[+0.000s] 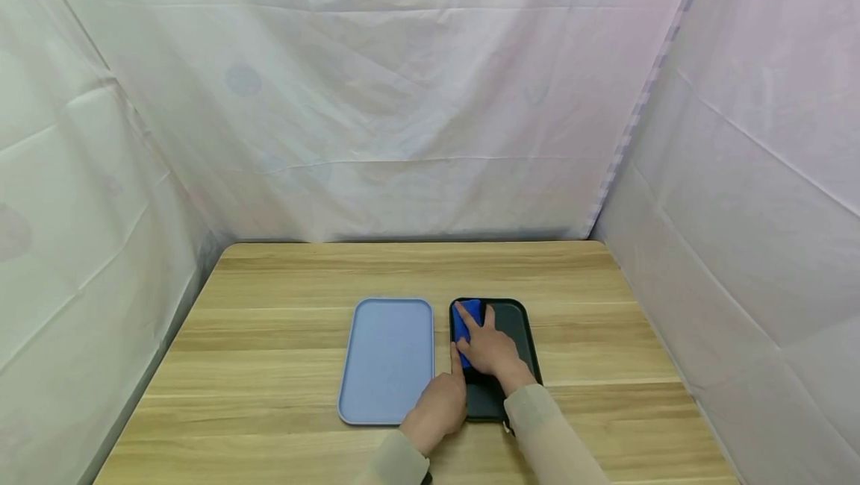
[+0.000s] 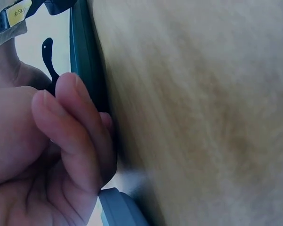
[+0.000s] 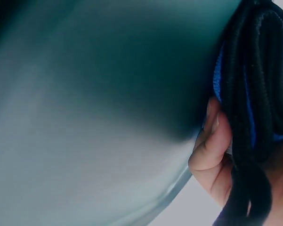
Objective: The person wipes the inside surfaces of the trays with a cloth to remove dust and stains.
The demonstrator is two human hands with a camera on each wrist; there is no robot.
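Note:
A folded blue cloth [image 1: 463, 328] lies on the left part of a dark green tray [image 1: 507, 318]. Spread over the cloth, my right hand [image 1: 493, 347] presses it down with straight fingers apart. My left hand [image 1: 443, 399] is beside the tray's left edge, one finger stretched along the rim. In the left wrist view some of its fingers [image 2: 80, 132] curl toward the palm, close to the tray's side, with nothing seen in them. The right wrist view shows curled fingers [image 3: 212, 141] near the tray surface, partly hidden by dark folded fabric with blue edges.
A light blue tray [image 1: 390, 358] lies just left of the dark one, with a narrow gap between them. Both are on a wooden table [image 1: 269, 358]. White sheets [image 1: 403, 97] hang behind the table and at both sides.

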